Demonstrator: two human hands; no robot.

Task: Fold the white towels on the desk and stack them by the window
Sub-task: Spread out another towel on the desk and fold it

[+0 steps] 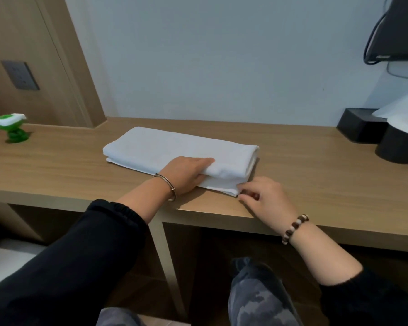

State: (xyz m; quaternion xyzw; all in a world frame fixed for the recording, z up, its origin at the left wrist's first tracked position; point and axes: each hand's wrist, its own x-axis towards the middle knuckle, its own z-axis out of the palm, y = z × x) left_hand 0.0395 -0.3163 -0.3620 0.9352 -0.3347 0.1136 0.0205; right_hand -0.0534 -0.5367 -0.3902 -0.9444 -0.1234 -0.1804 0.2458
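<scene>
Now | head view: folded white cloth towel (174,149) flat by front edge of light wooden desk (316,172) | left hand (189,175) clasping upper layer, thumb beneath | right hand (266,198) curled at near corner, pinch unclear | advice: square edges, press crease.

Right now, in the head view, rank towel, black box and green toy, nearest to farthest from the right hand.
1. towel, at the fingertips of the right hand.
2. black box, back right.
3. green toy, far left.
</scene>
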